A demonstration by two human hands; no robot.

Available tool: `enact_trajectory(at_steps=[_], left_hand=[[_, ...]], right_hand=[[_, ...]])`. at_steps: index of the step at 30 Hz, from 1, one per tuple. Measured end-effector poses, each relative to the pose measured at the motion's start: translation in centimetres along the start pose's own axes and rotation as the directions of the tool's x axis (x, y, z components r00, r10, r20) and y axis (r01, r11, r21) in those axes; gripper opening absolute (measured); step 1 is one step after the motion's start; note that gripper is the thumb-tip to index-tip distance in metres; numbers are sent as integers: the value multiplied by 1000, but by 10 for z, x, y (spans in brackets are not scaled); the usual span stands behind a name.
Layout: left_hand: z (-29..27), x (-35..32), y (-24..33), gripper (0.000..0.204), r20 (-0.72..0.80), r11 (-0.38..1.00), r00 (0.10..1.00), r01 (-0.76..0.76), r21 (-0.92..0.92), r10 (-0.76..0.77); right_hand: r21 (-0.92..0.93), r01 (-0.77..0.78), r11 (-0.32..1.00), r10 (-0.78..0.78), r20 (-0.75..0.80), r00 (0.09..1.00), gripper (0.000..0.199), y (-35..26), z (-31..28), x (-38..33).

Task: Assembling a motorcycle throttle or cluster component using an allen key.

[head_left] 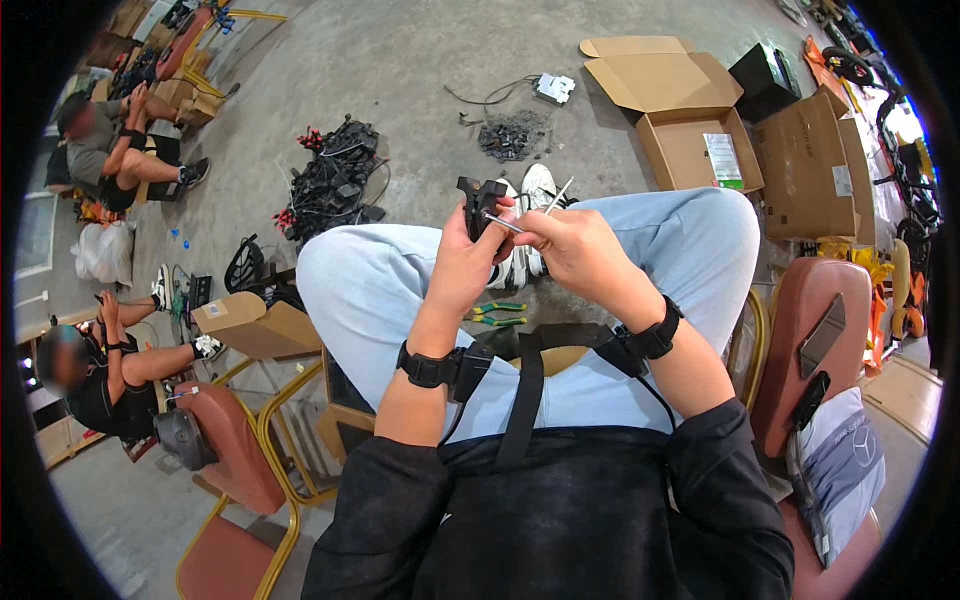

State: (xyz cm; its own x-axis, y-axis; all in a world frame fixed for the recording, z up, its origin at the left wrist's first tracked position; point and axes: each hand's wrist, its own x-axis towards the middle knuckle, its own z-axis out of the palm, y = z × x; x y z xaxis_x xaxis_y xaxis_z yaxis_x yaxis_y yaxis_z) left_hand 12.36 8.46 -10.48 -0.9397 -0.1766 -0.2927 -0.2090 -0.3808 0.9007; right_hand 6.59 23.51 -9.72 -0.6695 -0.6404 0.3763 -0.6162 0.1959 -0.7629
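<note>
Working, seemingly unfinished | your left hand is finger-clamping a black part | your right hand is finger-pinching a metal rod at it | remaining steps unclear

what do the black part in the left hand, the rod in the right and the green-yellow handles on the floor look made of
Black part: probably moulded plastic, judging by its dark, fairly smooth look; coated metal is possible.
Rod: likely bare metal, smooth, with a pale silvery sheen.
Handles: perhaps plastic or rubber, given the bright two-colour finish.
</note>
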Motion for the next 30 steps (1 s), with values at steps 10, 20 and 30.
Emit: enact_trajectory(at_steps=[10,20,30], left_hand=[[-1,4,-8,17,-45,993,999,24,116,-19],[-6,7,-1,16,-86,996,994,-73,-41,69],[-4,5,-3,13,14,1000,1000,-11,29,11]], right_hand=[[-51,11,999,-10,18,1000,3,12,2,-3],[611,-481,628,351,329,877,30,-1,-5,0],[194,-223,956,202,122,972,14,-4,1,0]])
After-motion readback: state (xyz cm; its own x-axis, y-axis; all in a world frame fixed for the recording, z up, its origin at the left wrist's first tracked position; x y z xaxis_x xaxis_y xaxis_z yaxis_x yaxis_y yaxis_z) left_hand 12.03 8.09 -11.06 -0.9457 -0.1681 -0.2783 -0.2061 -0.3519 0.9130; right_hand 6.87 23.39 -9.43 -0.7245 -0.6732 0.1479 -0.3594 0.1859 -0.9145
